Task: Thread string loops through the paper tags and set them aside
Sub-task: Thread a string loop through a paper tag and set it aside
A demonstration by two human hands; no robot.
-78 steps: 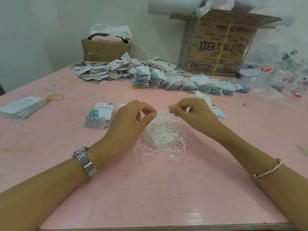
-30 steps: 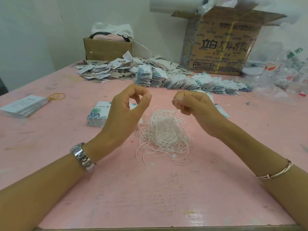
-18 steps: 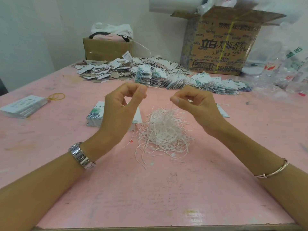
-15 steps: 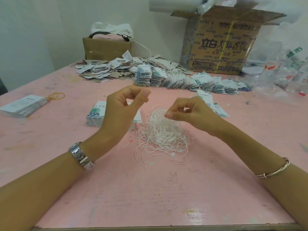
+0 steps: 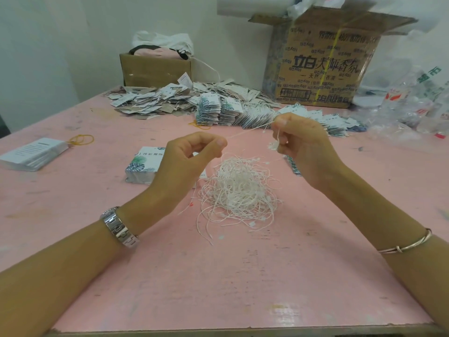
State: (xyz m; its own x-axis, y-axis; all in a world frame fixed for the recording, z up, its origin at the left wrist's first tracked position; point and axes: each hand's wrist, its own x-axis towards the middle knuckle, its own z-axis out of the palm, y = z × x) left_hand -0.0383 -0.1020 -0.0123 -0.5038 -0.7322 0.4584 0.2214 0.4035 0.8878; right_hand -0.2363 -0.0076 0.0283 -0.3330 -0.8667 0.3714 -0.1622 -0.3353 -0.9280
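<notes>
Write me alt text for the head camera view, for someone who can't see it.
The left hand and right hand pinch one white string stretched between them above a tangled pile of strings on a pink table. A stack of leaf-printed tags lies beside the left hand; heaps of tags line the far side.

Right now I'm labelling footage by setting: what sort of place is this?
Probably a piecework room: heaps of paper tags on a pink table, a tangle of string loops, a cardboard carton.

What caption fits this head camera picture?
Left hand and right hand stretch one string above the string pile on the pink table.
</notes>
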